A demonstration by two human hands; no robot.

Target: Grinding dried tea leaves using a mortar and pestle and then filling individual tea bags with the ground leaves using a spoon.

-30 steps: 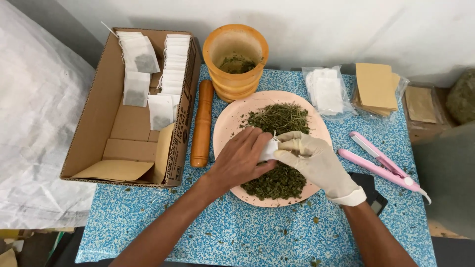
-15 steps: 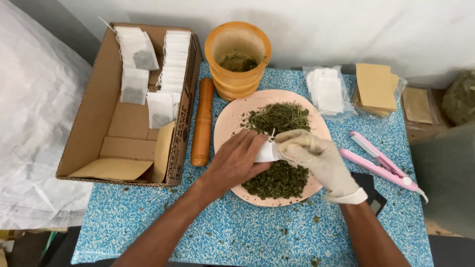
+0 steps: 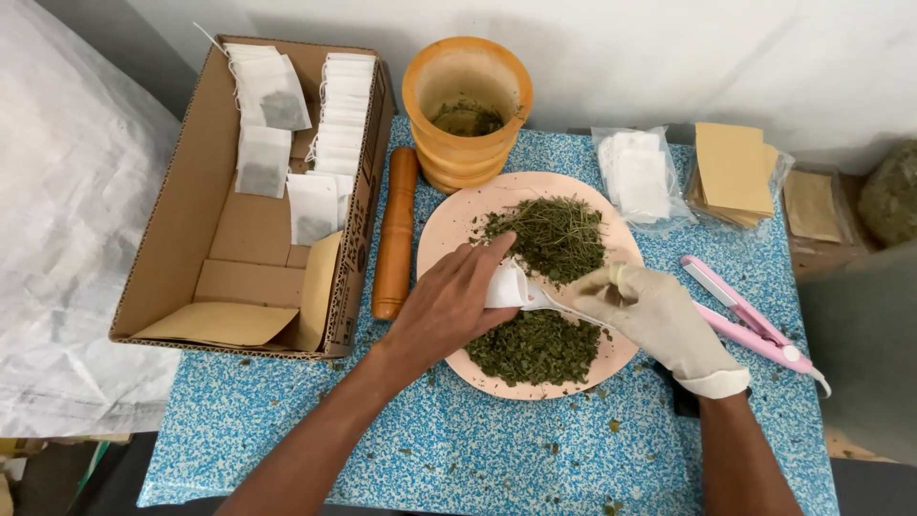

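— Where's the sachet from your seat?

— I see the small white tea bag over the middle of the pink plate, between the two heaps of dried green herbs. My left hand has it pinched, fingers closed on its left side, forefinger stretched along the top edge.

— And the other hand?

— My right hand, in a white glove, comes in from the right, fingers curled together around something thin at the bag's mouth; I can't tell what. Both forearms angle up from the bottom edge across the speckled blue table.
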